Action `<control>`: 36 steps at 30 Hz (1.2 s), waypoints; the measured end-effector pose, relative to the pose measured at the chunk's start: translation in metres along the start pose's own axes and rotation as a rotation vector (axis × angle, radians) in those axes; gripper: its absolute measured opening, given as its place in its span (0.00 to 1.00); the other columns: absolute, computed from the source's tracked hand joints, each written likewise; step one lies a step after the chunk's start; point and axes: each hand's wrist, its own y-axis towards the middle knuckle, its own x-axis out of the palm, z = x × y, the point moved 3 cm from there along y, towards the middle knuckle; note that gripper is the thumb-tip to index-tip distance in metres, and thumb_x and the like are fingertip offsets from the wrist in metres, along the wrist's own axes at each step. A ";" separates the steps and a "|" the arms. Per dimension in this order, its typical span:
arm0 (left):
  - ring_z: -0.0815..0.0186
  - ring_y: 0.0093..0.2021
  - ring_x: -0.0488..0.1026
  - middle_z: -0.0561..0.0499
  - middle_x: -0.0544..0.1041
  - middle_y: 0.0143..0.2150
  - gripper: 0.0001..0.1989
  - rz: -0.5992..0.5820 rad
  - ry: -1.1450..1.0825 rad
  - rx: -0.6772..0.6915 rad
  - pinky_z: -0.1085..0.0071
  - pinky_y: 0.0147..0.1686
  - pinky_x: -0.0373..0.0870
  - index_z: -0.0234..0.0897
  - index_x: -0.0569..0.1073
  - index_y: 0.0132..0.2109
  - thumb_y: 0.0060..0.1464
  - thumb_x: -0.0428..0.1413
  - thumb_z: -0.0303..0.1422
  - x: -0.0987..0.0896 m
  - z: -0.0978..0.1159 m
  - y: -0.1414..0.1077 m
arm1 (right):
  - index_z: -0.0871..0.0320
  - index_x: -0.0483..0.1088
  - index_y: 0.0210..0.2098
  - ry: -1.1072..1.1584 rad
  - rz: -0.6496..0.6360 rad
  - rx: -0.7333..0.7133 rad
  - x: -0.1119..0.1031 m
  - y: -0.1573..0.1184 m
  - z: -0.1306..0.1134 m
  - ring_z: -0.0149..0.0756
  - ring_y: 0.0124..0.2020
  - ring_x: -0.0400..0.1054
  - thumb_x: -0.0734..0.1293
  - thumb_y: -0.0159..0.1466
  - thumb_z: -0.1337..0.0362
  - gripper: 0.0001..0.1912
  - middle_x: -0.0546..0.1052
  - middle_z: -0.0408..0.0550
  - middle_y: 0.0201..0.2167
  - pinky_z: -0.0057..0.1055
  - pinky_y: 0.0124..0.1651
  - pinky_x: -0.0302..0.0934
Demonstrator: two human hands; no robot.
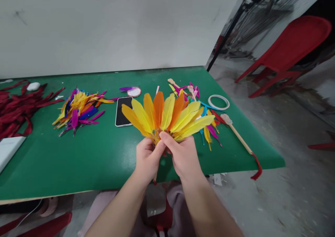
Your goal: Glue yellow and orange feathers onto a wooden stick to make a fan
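Observation:
A fan of yellow and orange feathers (167, 113) spreads upright over the front part of the green table (104, 160). My left hand (149, 155) pinches its base from the left, and my right hand (181, 153) closes on it from the right, the thumbs nearly meeting. Below my left hand a thin stick end with a red tip (155, 179) shows; its upper part is hidden. Behind the fan lies a phone (123, 113), partly covered by the feathers. Finished-looking feather pieces in several colours (208, 135) lie just right of the fan.
Loose colourful feathers (83, 108) are heaped at left, beside dark red strips (15, 108) and a white box (9, 149). A tape roll (218, 102) and wooden stick (240, 137) lie right. A round white piece (134, 91) sits behind the phone. A red chair (295, 48) stands beyond.

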 end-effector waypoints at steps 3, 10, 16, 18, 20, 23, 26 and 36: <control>0.71 0.18 0.68 0.54 0.72 0.17 0.18 -0.017 -0.058 -0.050 0.76 0.18 0.66 0.34 0.68 0.23 0.44 0.60 0.45 0.000 -0.004 0.001 | 0.58 0.74 0.31 -0.002 -0.062 0.061 -0.001 0.003 0.002 0.23 0.18 0.62 0.73 0.48 0.63 0.11 0.73 0.40 0.22 0.20 0.17 0.58; 0.75 0.18 0.65 0.56 0.69 0.18 0.17 0.032 -0.052 -0.057 0.78 0.19 0.63 0.33 0.69 0.23 0.43 0.62 0.43 -0.001 -0.007 0.002 | 0.60 0.74 0.30 -0.048 -0.019 0.100 0.002 0.001 0.001 0.25 0.18 0.61 0.73 0.47 0.61 0.12 0.72 0.41 0.20 0.21 0.17 0.55; 0.75 0.18 0.64 0.56 0.69 0.17 0.18 0.055 0.017 0.014 0.79 0.18 0.63 0.33 0.68 0.22 0.42 0.61 0.45 0.000 -0.003 0.003 | 0.60 0.73 0.29 -0.053 -0.026 0.023 0.003 0.002 0.000 0.29 0.25 0.67 0.72 0.49 0.60 0.11 0.73 0.43 0.24 0.24 0.25 0.62; 0.74 0.18 0.65 0.56 0.69 0.17 0.18 0.045 0.032 0.027 0.79 0.18 0.63 0.33 0.67 0.21 0.43 0.60 0.44 0.000 -0.002 0.003 | 0.59 0.73 0.28 -0.052 -0.030 0.012 0.003 0.002 0.000 0.30 0.26 0.68 0.72 0.50 0.60 0.10 0.73 0.42 0.24 0.26 0.27 0.64; 0.74 0.18 0.65 0.56 0.69 0.17 0.18 0.038 0.038 0.026 0.78 0.18 0.63 0.34 0.67 0.21 0.44 0.60 0.44 0.000 -0.002 0.003 | 0.59 0.72 0.27 -0.053 -0.032 0.004 0.004 0.002 0.000 0.31 0.27 0.69 0.72 0.50 0.60 0.10 0.72 0.42 0.22 0.27 0.29 0.65; 0.74 0.18 0.64 0.56 0.68 0.17 0.18 0.042 0.036 0.015 0.78 0.18 0.62 0.34 0.67 0.21 0.44 0.60 0.44 -0.001 -0.002 0.002 | 0.59 0.70 0.24 -0.063 -0.034 -0.008 0.004 0.001 0.000 0.33 0.28 0.69 0.71 0.50 0.59 0.10 0.70 0.41 0.20 0.29 0.30 0.66; 0.74 0.18 0.63 0.56 0.67 0.16 0.19 0.050 0.026 0.000 0.79 0.18 0.61 0.34 0.66 0.20 0.42 0.61 0.44 -0.001 -0.003 0.002 | 0.59 0.69 0.23 -0.073 -0.025 -0.016 0.004 0.001 -0.001 0.35 0.29 0.70 0.71 0.50 0.59 0.10 0.69 0.41 0.18 0.30 0.31 0.66; 0.74 0.19 0.64 0.56 0.68 0.17 0.18 0.048 0.014 0.014 0.79 0.18 0.62 0.34 0.67 0.20 0.43 0.61 0.44 -0.002 -0.003 0.002 | 0.59 0.71 0.27 -0.060 -0.028 -0.024 0.003 0.001 0.002 0.33 0.29 0.70 0.71 0.51 0.59 0.10 0.72 0.43 0.23 0.29 0.30 0.66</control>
